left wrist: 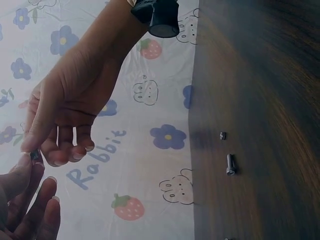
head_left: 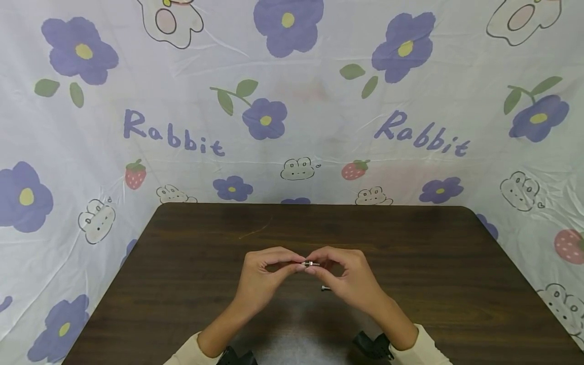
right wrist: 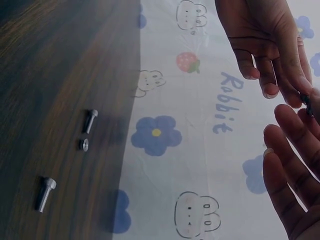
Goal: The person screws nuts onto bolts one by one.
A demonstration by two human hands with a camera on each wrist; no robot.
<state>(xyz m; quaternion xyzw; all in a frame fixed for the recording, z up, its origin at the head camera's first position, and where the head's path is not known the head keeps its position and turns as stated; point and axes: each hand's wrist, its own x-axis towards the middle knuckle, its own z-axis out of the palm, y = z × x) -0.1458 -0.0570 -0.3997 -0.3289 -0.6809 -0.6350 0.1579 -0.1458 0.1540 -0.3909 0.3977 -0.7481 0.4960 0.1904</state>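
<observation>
In front of me my left hand [head_left: 260, 279] and right hand [head_left: 358, 279] meet fingertip to fingertip over a small silver screw [head_left: 317, 264] with a nut [head_left: 311, 263] on it. The left thumb and index finger pinch the screw at its left end, while its thin shank points right. My right thumb and index finger pinch around the nut. Fingertips cover much of both parts. In the left wrist view the left hand [left wrist: 27, 200] is at lower left and the right hand [left wrist: 75, 90] above it, their other fingers loosely bent.
On the dark wooden table [head_left: 205, 284] lie two loose screws, one shorter screw [right wrist: 90, 121] beside a small nut [right wrist: 84, 145], and another screw [right wrist: 46, 194] farther off. Seen from the head, one screw [head_left: 325, 288] shows beside the right hand. A patterned cloth [head_left: 319, 142] hangs behind the table.
</observation>
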